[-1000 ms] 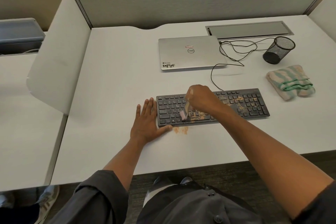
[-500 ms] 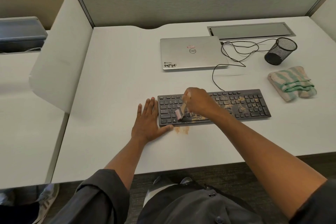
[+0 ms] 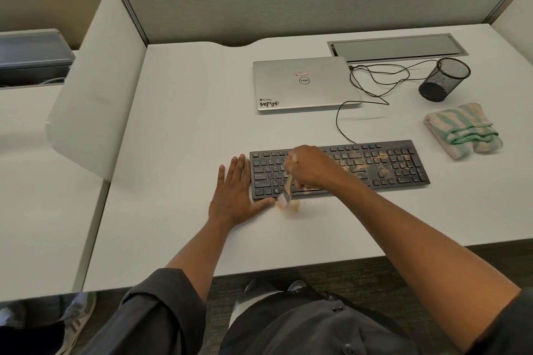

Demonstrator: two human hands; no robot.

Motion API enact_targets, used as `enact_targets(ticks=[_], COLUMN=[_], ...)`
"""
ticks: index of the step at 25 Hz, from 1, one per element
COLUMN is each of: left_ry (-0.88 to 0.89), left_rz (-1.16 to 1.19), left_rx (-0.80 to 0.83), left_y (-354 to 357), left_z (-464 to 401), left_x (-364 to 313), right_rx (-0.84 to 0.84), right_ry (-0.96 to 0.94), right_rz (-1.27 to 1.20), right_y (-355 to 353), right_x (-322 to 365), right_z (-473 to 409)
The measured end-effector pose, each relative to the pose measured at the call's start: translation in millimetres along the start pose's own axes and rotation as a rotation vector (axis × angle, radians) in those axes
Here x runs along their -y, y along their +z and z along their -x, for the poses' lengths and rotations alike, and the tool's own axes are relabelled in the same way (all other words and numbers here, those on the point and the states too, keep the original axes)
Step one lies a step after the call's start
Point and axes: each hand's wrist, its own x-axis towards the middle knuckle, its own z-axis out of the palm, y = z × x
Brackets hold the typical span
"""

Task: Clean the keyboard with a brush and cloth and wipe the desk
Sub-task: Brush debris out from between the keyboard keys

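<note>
While my left hand [image 3: 235, 192] lies flat with fingers straight on the desk [image 3: 178, 130], thumb against the near-left corner of the keyboard [image 3: 403, 164], my right hand [image 3: 310, 166] grips the brush [image 3: 285, 192], bristles down at the keyboard's front edge. Tan crumbs [image 3: 290, 206] sit on the desk just below them, more dust across the right-hand keys. The striped cloth [image 3: 463, 130] lies folded, beyond the keyboard's right end.
</note>
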Motion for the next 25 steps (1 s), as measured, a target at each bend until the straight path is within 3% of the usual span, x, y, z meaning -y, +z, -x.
enact_targets(ticks=[3, 5, 10, 14, 20, 25], left_ry=[0.001, 0.003, 0.003, 0.001, 0.003, 0.012], left_rz=[0.0, 0.001, 0.015, 0.007, 0.013, 0.038], left_rx=[-0.006, -0.001, -0.007, -0.001, 0.005, -0.022], left_y=[0.2, 0.0, 0.7, -0.8, -0.8, -0.6], left_z=[-0.2, 0.0, -0.5, 0.5, -0.6, 0.5], left_x=[-0.1, 0.1, 1.1, 0.6, 0.2, 0.3], right_rx=[-0.108, -0.095, -0.146, -0.137, -0.277, -0.24], right_ry=[-0.032, -0.038, 0.019, 0.004, 0.081, 0.047], right_rz=[-0.055, -0.056, 0.194, -0.051, 0.013, -0.391], right_y=[-4.4, -3.3, -8.6, -2.1, 0.4, 5.3], right_x=[-3.0, -5.1, -14.2, -18.1, -36.3, -37.1], right_z=[-0.7, 0.1, 4.8, 12.4, 26.4, 35.7])
